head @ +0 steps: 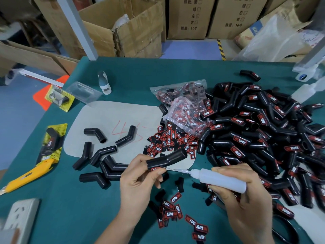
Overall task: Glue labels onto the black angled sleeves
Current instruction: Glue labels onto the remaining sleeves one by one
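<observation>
My left hand (140, 178) grips a black angled sleeve (167, 159) above the green table, with a red-and-black label pinched under it by the thumb. My right hand (241, 194) holds a white glue bottle (221, 179); its thin needle tip touches the label at the sleeve's underside. Several bare sleeves (103, 155) lie to the left on a grey sheet. A big pile of labelled sleeves (263, 134) fills the right. Loose labels (168, 140) lie behind the hands, and more labels (177, 212) lie in front.
A plastic bag of labels (186, 110) lies at the centre back. A yellow utility knife (29, 175) and packaged sleeves (51, 143) sit at the left edge. A power strip (21, 215) is at the bottom left. Cardboard boxes (137, 27) stand behind the table.
</observation>
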`<action>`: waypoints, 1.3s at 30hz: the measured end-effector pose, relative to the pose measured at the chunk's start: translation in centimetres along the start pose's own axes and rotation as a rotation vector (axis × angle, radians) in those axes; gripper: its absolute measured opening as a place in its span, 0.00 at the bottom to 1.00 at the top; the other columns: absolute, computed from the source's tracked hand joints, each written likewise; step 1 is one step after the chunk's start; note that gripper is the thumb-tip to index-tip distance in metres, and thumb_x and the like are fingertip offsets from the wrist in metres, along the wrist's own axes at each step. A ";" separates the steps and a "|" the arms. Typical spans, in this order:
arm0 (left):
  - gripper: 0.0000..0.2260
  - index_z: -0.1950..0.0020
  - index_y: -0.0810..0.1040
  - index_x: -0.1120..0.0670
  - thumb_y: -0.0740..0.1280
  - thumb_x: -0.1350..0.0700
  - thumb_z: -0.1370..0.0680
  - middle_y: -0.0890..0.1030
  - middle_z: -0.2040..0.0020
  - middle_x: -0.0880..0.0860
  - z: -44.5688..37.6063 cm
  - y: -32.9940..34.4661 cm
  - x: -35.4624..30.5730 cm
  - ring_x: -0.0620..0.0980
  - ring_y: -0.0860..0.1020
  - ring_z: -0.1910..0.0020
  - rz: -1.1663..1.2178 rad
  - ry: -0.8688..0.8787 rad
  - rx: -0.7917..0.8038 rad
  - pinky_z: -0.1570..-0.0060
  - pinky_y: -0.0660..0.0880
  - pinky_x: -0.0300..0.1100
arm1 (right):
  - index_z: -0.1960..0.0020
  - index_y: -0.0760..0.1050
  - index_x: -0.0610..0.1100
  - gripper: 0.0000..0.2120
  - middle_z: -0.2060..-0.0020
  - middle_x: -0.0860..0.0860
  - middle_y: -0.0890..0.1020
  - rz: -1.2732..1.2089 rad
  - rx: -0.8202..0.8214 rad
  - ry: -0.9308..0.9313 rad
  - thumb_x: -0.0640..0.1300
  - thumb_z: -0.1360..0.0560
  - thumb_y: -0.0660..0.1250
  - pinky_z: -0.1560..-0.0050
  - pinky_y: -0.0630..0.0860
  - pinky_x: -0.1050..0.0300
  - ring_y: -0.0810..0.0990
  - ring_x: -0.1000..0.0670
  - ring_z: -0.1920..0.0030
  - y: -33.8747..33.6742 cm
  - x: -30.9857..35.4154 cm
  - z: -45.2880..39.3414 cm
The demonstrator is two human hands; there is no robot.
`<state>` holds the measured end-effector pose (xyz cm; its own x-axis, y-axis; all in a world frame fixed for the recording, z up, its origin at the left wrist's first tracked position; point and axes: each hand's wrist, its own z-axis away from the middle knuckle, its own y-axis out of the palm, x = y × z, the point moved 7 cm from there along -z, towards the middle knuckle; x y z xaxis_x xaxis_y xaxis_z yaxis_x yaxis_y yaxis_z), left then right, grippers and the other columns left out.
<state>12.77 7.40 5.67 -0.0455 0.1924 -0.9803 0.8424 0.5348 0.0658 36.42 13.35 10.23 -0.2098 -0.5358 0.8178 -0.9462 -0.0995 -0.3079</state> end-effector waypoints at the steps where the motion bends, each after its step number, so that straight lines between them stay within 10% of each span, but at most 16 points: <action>1: 0.03 0.61 0.86 0.50 0.75 0.55 0.27 0.79 0.59 0.49 0.0 0.0 0.0 0.48 0.78 0.70 -0.001 0.000 0.000 0.71 0.76 0.39 | 0.39 0.76 0.62 0.11 0.47 0.58 0.84 0.002 0.000 0.002 0.58 0.20 0.71 0.47 0.78 0.58 0.83 0.50 0.46 0.0 -0.1 0.0; 28: 0.04 0.60 0.87 0.49 0.74 0.55 0.26 0.79 0.59 0.52 -0.1 -0.1 -0.2 0.48 0.78 0.71 -0.013 0.018 -0.001 0.70 0.76 0.38 | 0.42 0.76 0.51 0.13 0.46 0.58 0.84 0.026 -0.002 0.019 0.58 0.20 0.69 0.46 0.77 0.58 0.82 0.52 0.46 -0.3 -0.3 0.0; 39: 0.05 0.60 0.87 0.46 0.74 0.56 0.26 0.79 0.59 0.49 -0.1 -0.1 -0.3 0.48 0.78 0.71 -0.003 0.036 -0.001 0.70 0.76 0.38 | 0.38 0.75 0.62 0.12 0.46 0.58 0.84 0.027 -0.014 -0.009 0.56 0.20 0.71 0.48 0.78 0.49 0.82 0.49 0.46 -0.5 -0.6 0.2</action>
<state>12.63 7.34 5.98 -0.0679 0.2203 -0.9731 0.8418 0.5362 0.0627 37.07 13.60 9.82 -0.2329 -0.5458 0.8049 -0.9437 -0.0732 -0.3227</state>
